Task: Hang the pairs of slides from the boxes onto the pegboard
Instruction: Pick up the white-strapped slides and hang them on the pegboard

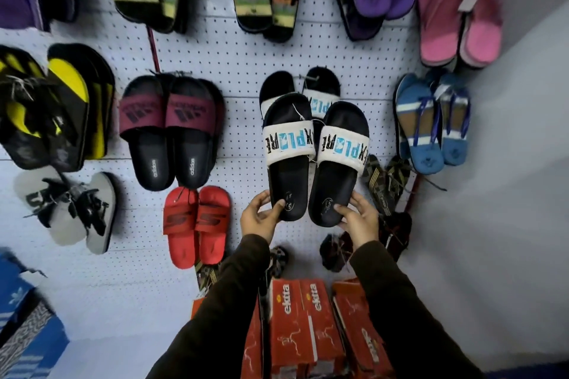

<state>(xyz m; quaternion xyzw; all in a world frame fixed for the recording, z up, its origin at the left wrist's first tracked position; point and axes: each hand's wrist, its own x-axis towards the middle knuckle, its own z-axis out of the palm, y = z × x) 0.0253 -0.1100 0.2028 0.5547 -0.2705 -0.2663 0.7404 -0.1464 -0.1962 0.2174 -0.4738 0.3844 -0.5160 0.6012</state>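
The pair of slides [311,160] is held up against the pegboard [237,64], just below an identical hung pair; each heel is pinched by one hand, left hand [261,218] and right hand [358,220]. Black foam soles with white lettered straps are judged light, slightly flexible and easily gripped at the heels.

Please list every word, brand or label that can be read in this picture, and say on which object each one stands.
"EXPLORE", upside down: white strap of each held slide.
"adidas": insoles of the maroon-strap slides.
"ekta": red boxes below.
Large "S" logo: red slides.
Trefoil logo, no readable word: blue box.
Heel prints under the left hand and right hand: too small to read.
Hanging tags: blurred.
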